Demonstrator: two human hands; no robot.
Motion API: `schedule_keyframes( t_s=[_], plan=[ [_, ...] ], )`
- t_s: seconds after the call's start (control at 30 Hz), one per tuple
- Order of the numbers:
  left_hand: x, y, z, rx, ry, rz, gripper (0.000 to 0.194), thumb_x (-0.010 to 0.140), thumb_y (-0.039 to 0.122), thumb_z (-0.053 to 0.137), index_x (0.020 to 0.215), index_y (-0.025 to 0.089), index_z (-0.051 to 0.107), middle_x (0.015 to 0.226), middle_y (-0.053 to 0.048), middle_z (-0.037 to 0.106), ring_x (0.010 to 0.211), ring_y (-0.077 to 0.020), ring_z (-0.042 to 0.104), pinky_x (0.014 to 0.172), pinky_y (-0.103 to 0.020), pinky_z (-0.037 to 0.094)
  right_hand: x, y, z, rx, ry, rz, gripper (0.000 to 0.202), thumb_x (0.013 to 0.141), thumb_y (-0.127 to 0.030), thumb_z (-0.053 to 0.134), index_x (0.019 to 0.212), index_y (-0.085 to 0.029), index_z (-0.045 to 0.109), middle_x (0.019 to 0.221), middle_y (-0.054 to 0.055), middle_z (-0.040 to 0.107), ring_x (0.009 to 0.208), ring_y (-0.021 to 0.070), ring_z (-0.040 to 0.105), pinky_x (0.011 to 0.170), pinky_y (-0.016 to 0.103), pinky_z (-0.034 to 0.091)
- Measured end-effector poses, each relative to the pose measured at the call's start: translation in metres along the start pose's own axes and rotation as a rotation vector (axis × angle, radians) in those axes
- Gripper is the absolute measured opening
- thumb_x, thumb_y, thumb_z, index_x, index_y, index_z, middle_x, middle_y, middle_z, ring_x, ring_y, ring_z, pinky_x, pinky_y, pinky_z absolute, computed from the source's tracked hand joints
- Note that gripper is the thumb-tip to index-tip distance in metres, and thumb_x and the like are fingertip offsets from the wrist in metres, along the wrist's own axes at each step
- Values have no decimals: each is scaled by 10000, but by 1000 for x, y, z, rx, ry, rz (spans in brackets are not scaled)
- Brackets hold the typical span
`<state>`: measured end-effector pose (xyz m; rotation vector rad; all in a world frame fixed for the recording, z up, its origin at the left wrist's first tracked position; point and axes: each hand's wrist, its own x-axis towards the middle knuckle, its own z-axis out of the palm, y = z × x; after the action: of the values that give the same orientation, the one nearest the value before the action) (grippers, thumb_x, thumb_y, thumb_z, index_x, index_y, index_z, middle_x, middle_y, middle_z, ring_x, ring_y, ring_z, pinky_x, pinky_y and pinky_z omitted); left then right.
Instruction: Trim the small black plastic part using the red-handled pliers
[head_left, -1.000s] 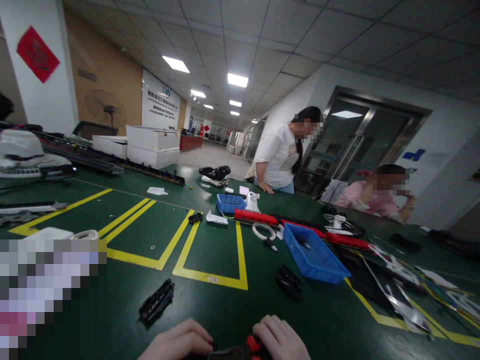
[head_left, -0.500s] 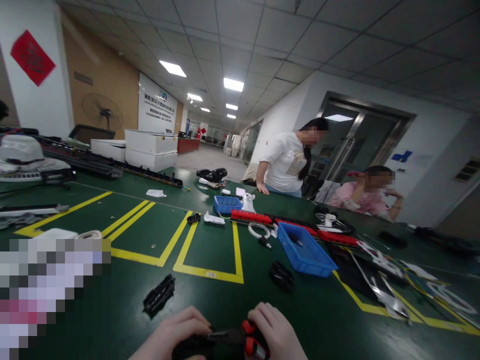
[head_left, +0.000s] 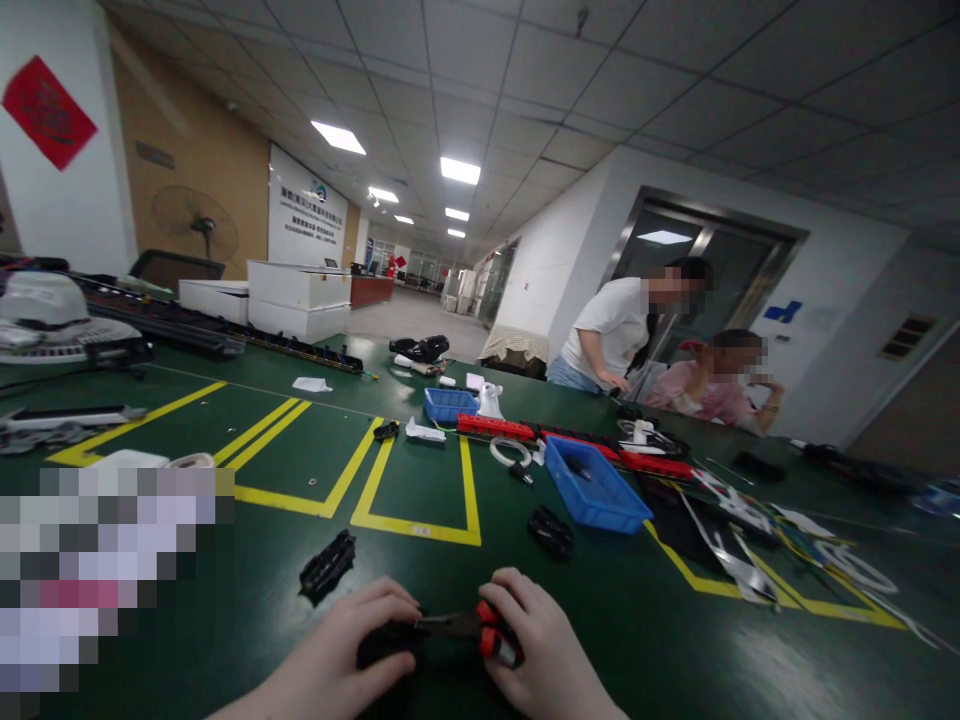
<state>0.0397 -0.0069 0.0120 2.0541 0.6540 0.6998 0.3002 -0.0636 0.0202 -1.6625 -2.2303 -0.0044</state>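
At the near edge of the green table, my right hand (head_left: 534, 630) is wrapped around the red-handled pliers (head_left: 489, 634). The metal jaws point left, reaching a dark part (head_left: 384, 645) that my left hand (head_left: 352, 640) grips. Fingers and shadow hide most of that part, so its kind is unclear, and I cannot tell whether the jaws bite on it. Beyond my left hand lies a ribbed black plastic piece (head_left: 328, 567). A similar black piece (head_left: 551, 530) rests past my right hand.
A blue bin (head_left: 596, 490) sits right of centre, with a smaller blue bin (head_left: 450, 405) farther back. Red strips (head_left: 495, 427) run behind the larger bin. Cables and metal parts (head_left: 735, 560) lie at right. A person in a white shirt (head_left: 611, 325) leans over the far edge.
Both hands appear higher in view, with the pliers' jaws now plainer to see. The camera has shifted slightly. The person in white has moved right and bent lower.
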Motion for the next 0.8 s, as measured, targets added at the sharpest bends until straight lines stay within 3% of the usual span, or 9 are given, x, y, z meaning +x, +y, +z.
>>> schedule_keyframes(
  t_s=[0.27, 0.53, 0.8],
  plan=[
    [0, -1, -2, -34, -51, 2, 212, 884, 181, 566, 1078, 220, 644, 1113, -51, 621, 1052, -204, 574, 935, -304, 424, 5, -4, -4, 15, -109, 80, 324, 670, -200, 616, 993, -209, 608, 1038, 59, 601, 922, 234, 539, 822, 379, 443],
    [0, -12, 2, -43, -35, 31, 241, 873, 147, 575, 1093, 238, 618, 1147, -28, 604, 1087, -187, 560, 964, -293, 405, 6, -4, -3, 2, -112, 91, 279, 674, -201, 595, 953, -210, 599, 1005, 59, 598, 907, 232, 521, 815, 376, 413],
    [2, -9, 1, -37, -22, 5, 203, 870, 178, 590, 1059, 229, 644, 1087, -22, 621, 1035, -184, 579, 919, -283, 422, 5, -2, -1, -1, -85, 85, 290, 679, -201, 596, 968, -207, 599, 1006, 62, 605, 907, 237, 521, 812, 381, 409]
  ],
)
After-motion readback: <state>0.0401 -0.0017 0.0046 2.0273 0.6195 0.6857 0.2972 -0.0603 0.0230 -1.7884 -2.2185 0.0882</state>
